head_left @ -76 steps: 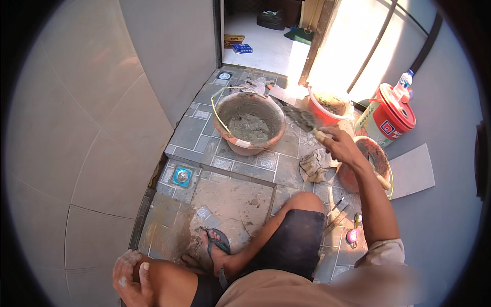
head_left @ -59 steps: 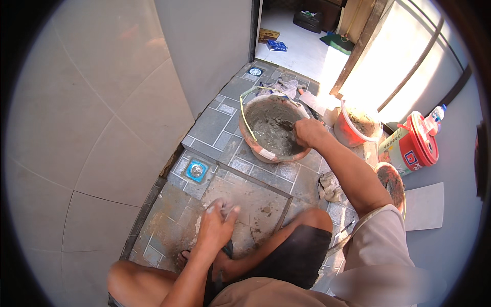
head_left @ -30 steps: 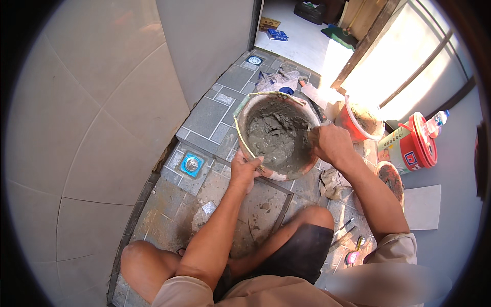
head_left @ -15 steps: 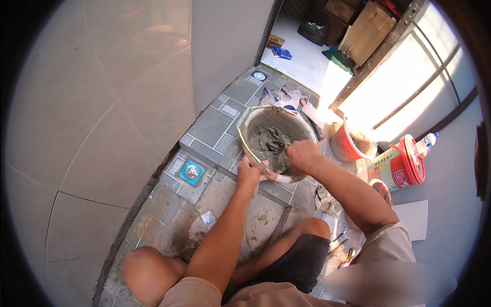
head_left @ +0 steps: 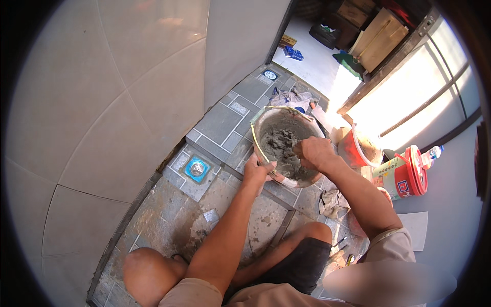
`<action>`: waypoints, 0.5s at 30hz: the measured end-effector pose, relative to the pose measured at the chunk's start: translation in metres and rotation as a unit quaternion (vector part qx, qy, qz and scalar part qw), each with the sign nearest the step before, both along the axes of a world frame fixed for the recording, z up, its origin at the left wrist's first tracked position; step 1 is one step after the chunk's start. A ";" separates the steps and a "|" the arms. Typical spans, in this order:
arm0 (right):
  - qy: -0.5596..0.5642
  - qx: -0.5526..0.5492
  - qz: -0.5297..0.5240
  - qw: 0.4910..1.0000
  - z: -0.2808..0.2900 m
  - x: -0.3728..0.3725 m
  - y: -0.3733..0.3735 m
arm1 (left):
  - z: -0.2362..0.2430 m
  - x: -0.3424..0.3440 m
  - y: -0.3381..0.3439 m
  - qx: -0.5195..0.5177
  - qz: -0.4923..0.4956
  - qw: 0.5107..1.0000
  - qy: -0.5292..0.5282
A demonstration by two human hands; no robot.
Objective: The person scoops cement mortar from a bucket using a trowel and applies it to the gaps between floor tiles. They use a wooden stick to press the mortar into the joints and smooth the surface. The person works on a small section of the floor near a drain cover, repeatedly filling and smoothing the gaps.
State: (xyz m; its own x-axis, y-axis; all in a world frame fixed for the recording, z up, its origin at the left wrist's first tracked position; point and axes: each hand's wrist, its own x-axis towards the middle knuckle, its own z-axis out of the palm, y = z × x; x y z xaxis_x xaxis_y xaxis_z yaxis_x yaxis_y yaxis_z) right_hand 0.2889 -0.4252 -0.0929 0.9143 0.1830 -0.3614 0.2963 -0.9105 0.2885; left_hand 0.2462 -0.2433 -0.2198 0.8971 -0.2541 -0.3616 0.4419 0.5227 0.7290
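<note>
A bucket (head_left: 309,127) of wet grey mortar (head_left: 281,143) stands tilted toward me on the tiled step. My left hand (head_left: 257,172) grips its near left rim, thumb over the edge by the yellowish handle. Inside the bucket's right side, my right hand (head_left: 318,154) is closed in a fist just above the mortar. Whatever it holds is hidden by the fingers and the mortar.
Right of the bucket are a red pail (head_left: 359,146), a red-lidded paint tub (head_left: 404,175) and a crumpled cloth (head_left: 334,203). A blue-edged floor drain (head_left: 196,169) lies left. Behind the bucket are rags (head_left: 291,98); a doorway opens beyond.
The whole view has shifted, so the scene sits slightly farther right and lower. My right fist has moved a little within the bucket; my left hand keeps its grip on the rim.
</note>
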 end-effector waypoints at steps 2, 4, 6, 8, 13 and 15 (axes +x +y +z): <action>-0.018 0.021 -0.036 0.999 0.008 -0.014 -0.002 | 0.000 0.001 0.003 0.003 0.003 1.000 -0.003; -0.043 -0.004 -0.042 0.998 -0.006 -0.026 -0.026 | 0.001 -0.001 -0.005 -0.006 0.000 1.000 0.001; -0.035 0.006 -0.085 0.996 -0.016 -0.028 -0.042 | -0.002 0.000 -0.007 -0.011 0.006 1.000 0.004; -0.050 0.034 -0.101 0.993 -0.022 -0.033 -0.051 | -0.006 0.000 -0.006 -0.018 0.010 1.000 -0.016; -0.074 0.048 -0.086 0.992 -0.015 -0.037 -0.046 | -0.013 -0.004 -0.003 -0.009 -0.001 1.000 -0.029; -0.102 0.070 -0.076 0.989 -0.014 -0.042 -0.047 | -0.011 -0.006 -0.006 -0.015 -0.008 0.999 -0.031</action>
State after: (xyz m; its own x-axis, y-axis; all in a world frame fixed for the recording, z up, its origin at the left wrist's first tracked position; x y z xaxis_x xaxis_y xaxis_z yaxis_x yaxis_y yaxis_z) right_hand 0.2465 -0.4719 -0.1073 0.9863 0.0724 -0.1479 0.1010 -0.9754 0.1958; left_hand 0.2403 -0.2492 -0.2304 0.9132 -0.2781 -0.2979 0.4051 0.5382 0.7391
